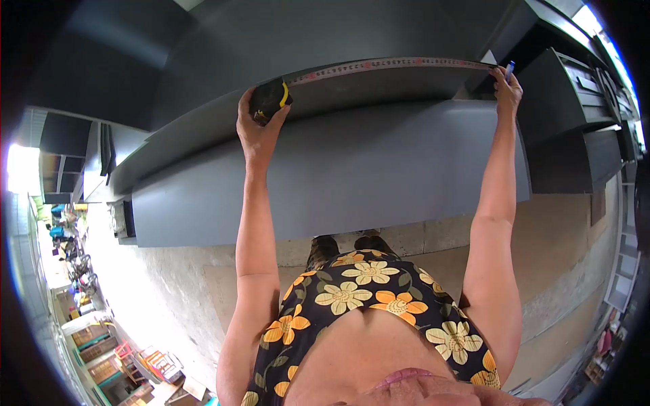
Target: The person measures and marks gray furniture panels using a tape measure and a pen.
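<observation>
My left hand point(261, 128) is wrapped round a black and yellow tape measure case point(268, 101). From it the white tape blade point(393, 63) runs to the right along the edge of a dark grey panel, bowing slightly. At the blade's far end my right hand point(506, 86) pinches the tape, and a blue and white pen or marker point(510, 68) sticks up from the same fingers. Below the blade lies a wide grey board point(325, 169).
Dark panels point(271, 34) stand in front. Dark cabinet parts point(555, 128) are at the right. Concrete floor point(183, 284) shows around my feet. Several chairs and mixed items point(145, 365) lie far off at the left.
</observation>
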The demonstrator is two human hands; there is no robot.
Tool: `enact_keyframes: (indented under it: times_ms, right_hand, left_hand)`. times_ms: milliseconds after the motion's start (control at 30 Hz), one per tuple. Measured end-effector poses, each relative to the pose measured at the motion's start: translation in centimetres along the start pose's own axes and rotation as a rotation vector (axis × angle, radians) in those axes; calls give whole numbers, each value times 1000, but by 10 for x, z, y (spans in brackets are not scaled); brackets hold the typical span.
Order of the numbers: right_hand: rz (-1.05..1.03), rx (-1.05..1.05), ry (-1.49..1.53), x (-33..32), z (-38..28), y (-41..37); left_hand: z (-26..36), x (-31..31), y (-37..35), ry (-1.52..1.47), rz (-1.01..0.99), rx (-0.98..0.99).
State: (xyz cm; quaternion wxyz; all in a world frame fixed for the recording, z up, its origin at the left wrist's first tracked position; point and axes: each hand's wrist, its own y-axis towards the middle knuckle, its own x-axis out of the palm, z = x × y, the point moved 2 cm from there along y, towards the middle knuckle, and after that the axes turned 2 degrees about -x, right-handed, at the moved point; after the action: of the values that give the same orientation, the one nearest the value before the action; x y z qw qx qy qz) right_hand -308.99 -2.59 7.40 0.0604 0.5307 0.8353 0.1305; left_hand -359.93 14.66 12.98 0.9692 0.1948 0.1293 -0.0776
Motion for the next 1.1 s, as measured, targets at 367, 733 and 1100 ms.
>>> enact_keyframes:
  times_ms: [367, 733, 1100]
  right_hand:
    - [-17, 33, 16, -32, 7, 35]
    - [-16, 48, -40, -7, -4, 1]
    - [-2, 17, -90, -27, -5, 19]
  left_hand:
    - [3, 23, 7, 87, -13, -57]
    - [-26, -13, 20, 65, -25, -55]
    - [-21, 15, 21, -68, -45, -15]
